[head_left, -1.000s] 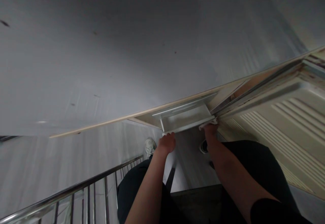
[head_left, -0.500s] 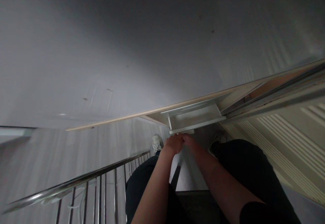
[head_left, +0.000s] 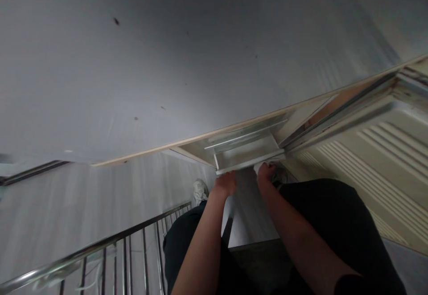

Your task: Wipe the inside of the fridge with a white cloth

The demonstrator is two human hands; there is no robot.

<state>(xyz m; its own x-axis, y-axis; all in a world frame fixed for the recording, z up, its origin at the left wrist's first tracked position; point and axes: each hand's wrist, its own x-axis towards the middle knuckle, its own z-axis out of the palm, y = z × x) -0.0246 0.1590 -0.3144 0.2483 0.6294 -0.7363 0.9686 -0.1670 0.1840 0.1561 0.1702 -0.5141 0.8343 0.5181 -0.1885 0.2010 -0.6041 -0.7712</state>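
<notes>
Below the tabletop, a white drawer [head_left: 245, 152] stands pulled out toward me. At the left end of its front, my left hand [head_left: 227, 183] is closed on the drawer's edge, knuckles up. My right hand [head_left: 266, 171] is at the right part of the front, fingers curled round a white cloth [head_left: 257, 167], with the cloth against or just in front of the drawer edge. The fingertips of both hands are hidden. I make out nothing lying in the drawer.
A wide grey tabletop [head_left: 187, 72] with small dark specks overhangs the drawer. A metal railing [head_left: 133, 235] runs at lower left. On the right is a ribbed cream panel [head_left: 361, 165]. My shoe [head_left: 199, 191] rests on the grey floor [head_left: 133, 188].
My hands were together at the left part of the drawer front. My right hand has moved right along the front with the white cloth, while my left hand stays near the left end.
</notes>
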